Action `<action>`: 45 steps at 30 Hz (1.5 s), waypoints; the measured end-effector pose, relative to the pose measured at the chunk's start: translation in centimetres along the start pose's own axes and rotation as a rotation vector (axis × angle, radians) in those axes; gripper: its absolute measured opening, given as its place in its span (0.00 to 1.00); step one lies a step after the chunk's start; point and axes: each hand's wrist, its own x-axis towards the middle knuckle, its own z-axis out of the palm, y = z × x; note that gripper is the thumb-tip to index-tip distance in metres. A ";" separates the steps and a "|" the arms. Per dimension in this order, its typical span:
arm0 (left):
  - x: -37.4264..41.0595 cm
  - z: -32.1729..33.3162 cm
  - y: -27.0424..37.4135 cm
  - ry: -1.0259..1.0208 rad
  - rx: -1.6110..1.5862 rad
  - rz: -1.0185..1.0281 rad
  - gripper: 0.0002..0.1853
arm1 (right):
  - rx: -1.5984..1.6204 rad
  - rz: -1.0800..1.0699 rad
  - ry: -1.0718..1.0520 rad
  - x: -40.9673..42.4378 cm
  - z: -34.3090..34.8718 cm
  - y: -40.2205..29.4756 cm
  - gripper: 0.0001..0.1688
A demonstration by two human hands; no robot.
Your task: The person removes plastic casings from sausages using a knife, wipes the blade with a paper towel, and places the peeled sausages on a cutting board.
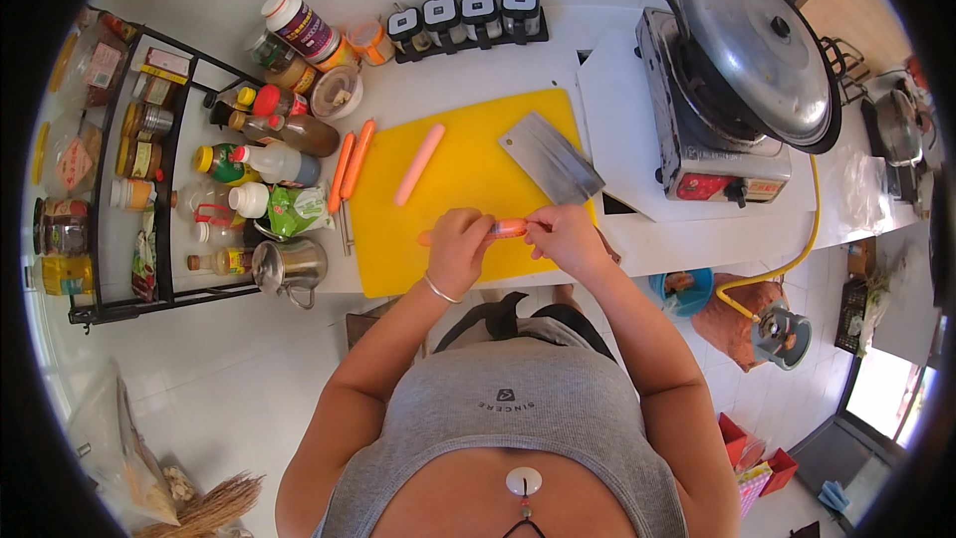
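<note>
Above the near part of a yellow cutting board [478, 142], my left hand [459, 248] grips an orange-wrapped sausage [509, 229] around its middle. The fingertips of my right hand [565, 239] pinch its right end. A pale pink sausage [420, 166] without a wrapper lies slantwise on the board. Right of it rests a cleaver [549, 157], its broad blade on the board and its handle partly hidden behind my right hand. Two more orange sausages [359, 158] lie side by side along the board's left edge.
A metal cup [287, 269] stands near the counter's front edge at left, beside bottles and a black rack [175, 164]. Seasoning jars [479, 15] line the back. At right, a lidded wok [762, 45] sits on a gas stove [728, 175]; its yellow hose [810, 228] runs down to a gas cylinder [784, 336].
</note>
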 end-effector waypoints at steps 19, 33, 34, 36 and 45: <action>0.1 -0.3 -0.3 -0.062 -1.290 -0.663 0.16 | 0.917 0.193 -0.059 0.8 0.2 -1.7 0.08; 4.7 -2.9 -0.4 0.196 -1.827 -0.623 0.25 | 0.518 -0.001 0.077 -1.5 4.0 -3.8 0.08; 4.9 -2.9 -1.5 0.214 -1.874 -0.569 0.24 | 0.532 -0.014 0.075 -1.8 4.2 -3.3 0.08; 5.1 -3.3 -3.0 0.281 -1.865 -0.606 0.22 | 0.482 -0.025 0.048 -2.7 4.1 -2.0 0.08; 6.1 -9.2 -7.6 0.483 -2.039 -0.466 0.23 | 0.349 0.108 0.141 -6.2 1.2 3.4 0.09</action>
